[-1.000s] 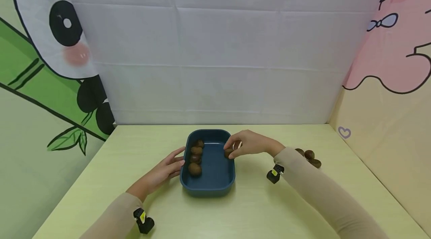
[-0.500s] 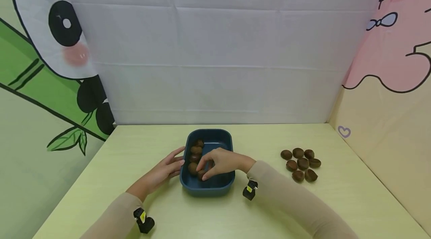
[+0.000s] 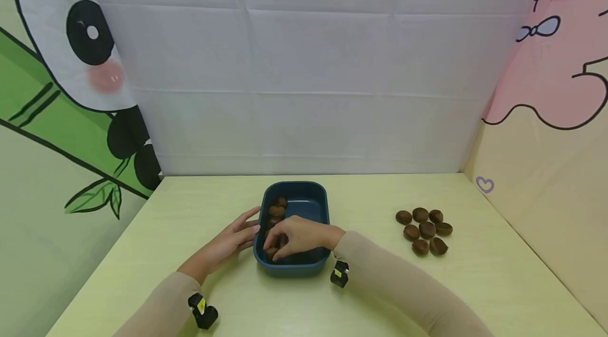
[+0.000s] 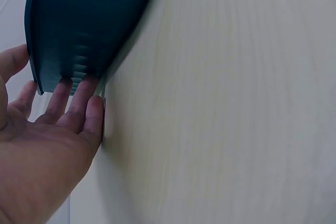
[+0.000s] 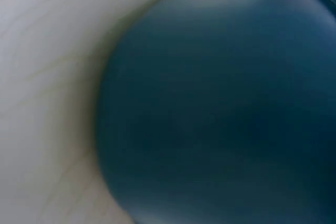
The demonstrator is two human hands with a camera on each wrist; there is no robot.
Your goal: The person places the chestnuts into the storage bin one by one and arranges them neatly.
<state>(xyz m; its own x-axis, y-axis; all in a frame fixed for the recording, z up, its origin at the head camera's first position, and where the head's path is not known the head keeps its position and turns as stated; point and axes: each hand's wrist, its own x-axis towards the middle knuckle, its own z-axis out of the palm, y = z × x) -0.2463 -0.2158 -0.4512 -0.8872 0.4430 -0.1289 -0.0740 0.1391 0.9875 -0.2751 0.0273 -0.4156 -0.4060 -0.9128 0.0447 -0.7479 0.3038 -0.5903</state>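
A dark blue rectangular box (image 3: 294,270) stands on the table, with brown chestnuts (image 3: 277,211) in a row along its left inner wall. My left hand (image 3: 231,237) rests against the box's left side. In the left wrist view its extended fingers (image 4: 79,106) touch the ribbed outer wall (image 4: 89,19). My right hand (image 3: 299,237) reaches over the right rim and pinches a chestnut (image 3: 272,253) low in the front left corner, at the near end of the row. It covers part of the row. The right wrist view holds mostly the box's outer wall (image 5: 210,103); the hand is hidden there.
Several more chestnuts (image 3: 427,229) lie loosely grouped on the pale table (image 3: 380,295), right of the box. A white cloth backdrop (image 3: 309,89) rises behind the table's far edge. Walls with painted cartoon figures (image 3: 90,31) flank it.
My right hand has come from the box's right rim with a chestnut, across the inside, down to the front left corner. My left hand and the box have stayed put.
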